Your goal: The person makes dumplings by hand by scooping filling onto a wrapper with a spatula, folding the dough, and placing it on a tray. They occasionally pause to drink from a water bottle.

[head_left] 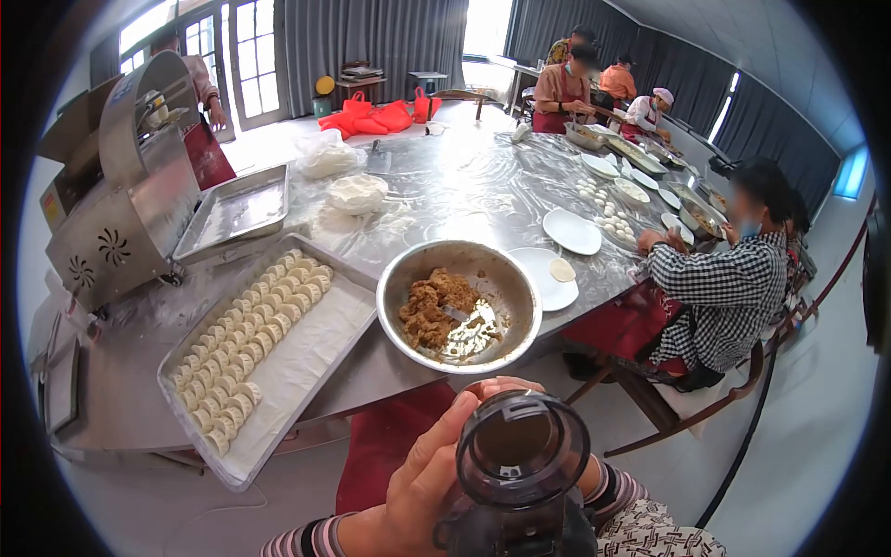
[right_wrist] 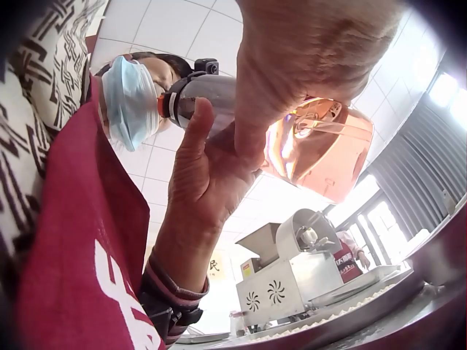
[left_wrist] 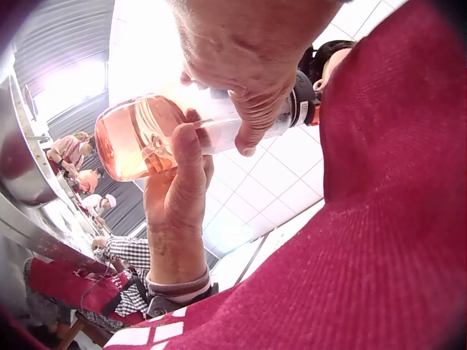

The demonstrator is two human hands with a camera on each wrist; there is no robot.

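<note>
Both hands hold a clear, bottle-like vessel (head_left: pixel 524 450) close to the head camera. Its wide end looks orange-tinted in the left wrist view (left_wrist: pixel 135 142) and the right wrist view (right_wrist: pixel 325 153); a dark cap with a red part is at the narrow end, near the person's face. My left hand (head_left: pixel 418 483) grips one side, large at the top of the left wrist view (left_wrist: pixel 244 51). My right hand (head_left: pixel 590 476) grips the other side, its thumb along the vessel in the left wrist view (left_wrist: pixel 179 197). The vessel hides part of both hands in the head view.
Beyond the hands, a metal bowl (head_left: pixel 518 302) holds brown filling. Left of it lies a tray (head_left: pixel 306 371) with rows of dumplings (head_left: pixel 251 325), near a metal machine (head_left: pixel 130 241). White plates (head_left: pixel 572 232) stand right. A seated person in checks (head_left: pixel 729 278) works at the table's right side.
</note>
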